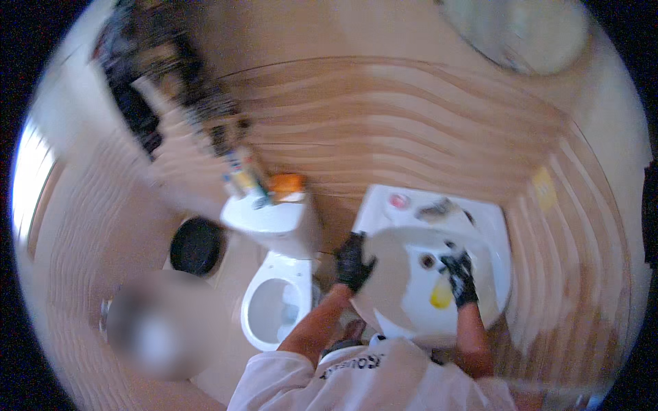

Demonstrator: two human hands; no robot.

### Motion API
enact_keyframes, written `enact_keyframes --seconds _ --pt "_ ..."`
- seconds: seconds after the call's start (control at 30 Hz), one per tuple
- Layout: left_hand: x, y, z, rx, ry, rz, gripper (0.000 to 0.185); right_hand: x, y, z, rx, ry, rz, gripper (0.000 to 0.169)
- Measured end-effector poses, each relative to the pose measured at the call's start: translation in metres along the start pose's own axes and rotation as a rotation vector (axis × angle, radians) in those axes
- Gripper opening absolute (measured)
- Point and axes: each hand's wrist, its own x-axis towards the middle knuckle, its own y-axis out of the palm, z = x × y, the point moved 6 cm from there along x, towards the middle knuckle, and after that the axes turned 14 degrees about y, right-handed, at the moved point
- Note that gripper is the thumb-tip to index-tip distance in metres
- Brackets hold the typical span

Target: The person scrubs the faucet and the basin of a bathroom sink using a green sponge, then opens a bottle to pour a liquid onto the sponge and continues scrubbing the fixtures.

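My left hand [354, 262], in a black glove, rests with fingers spread on the left rim of a white washbasin [366, 218]. Over the right side of the bowl is my right hand [460, 275], also black-gloved, with whitish smears on it. Blur hides whether its fingers hold something. Just below and left of that hand, a yellow item [440, 294] shows in the bowl. The dark drain hole [426, 261] lies to the left of the fingers. A metal faucet [434, 209] stands on the basin's back ledge, with a pink and white item [399, 201] at its left.
Left of the basin stands a white toilet [248, 308] with its bowl uncovered. Bottles [241, 180] and an orange item [287, 184] sit on its tank [262, 221]. A round black container [196, 246] is on the floor beyond. A round mirror [534, 31] hangs at upper right.
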Motion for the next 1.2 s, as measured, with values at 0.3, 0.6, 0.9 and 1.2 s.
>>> enact_keyframes --seconds 0.3,0.6,0.9,1.2 --pt "0.013 0.02 0.008 0.037 -0.063 0.017 0.048 0.043 -0.028 -0.004 -0.25 -0.164 -0.179 0.026" --pt "0.008 0.022 0.004 0.059 -0.003 0.012 0.047 0.041 -0.025 0.003 -0.279 -0.137 -0.274 0.035" --pt "0.011 0.031 0.005 -0.011 0.034 0.018 0.052 0.044 -0.029 -0.001 -0.443 -0.302 -0.349 0.035" --pt "0.011 0.033 0.011 -0.049 0.007 0.011 0.05 0.046 -0.037 -0.022 -0.268 -0.247 -0.299 0.04"
